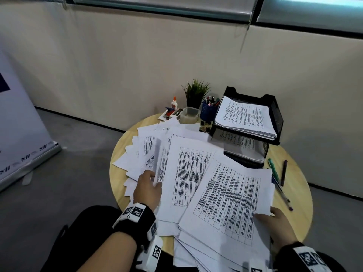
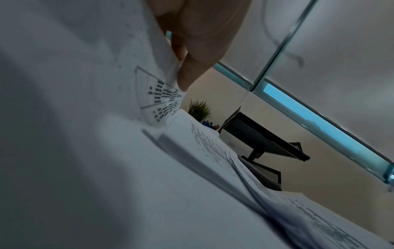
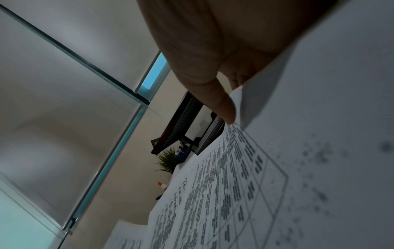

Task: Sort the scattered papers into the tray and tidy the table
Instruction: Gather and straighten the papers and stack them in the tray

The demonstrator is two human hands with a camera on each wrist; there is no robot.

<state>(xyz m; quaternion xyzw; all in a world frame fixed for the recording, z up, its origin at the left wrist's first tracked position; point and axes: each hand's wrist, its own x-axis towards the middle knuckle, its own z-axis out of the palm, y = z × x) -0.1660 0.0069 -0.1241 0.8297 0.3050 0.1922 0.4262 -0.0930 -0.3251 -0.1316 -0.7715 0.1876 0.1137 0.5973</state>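
Observation:
Printed sheets [image 1: 188, 173] with tables lie scattered over a round wooden table [image 1: 298, 218]. My left hand [image 1: 149, 185] pinches the edge of one lifted, bent sheet [image 1: 159, 163] at the left of the pile; the left wrist view shows the thumb [image 2: 192, 67] pressed on that sheet [image 2: 157, 96]. My right hand [image 1: 275, 222] grips the near right corner of a thick stack [image 1: 229, 199], thumb on top. In the right wrist view its thumb [image 3: 215, 94] lies on the stack [image 3: 234, 185]. A black two-tier mesh tray [image 1: 275, 114] at the back right holds papers on both levels.
Behind the pile stand a small potted plant [image 1: 196, 93], a blue pen cup [image 1: 209, 111], a glue bottle [image 1: 174, 103], a clear box [image 1: 189, 114] and a stapler. Several pens [image 1: 280, 177] lie right of the papers. A banner stand [image 1: 21, 134] is on the floor at left.

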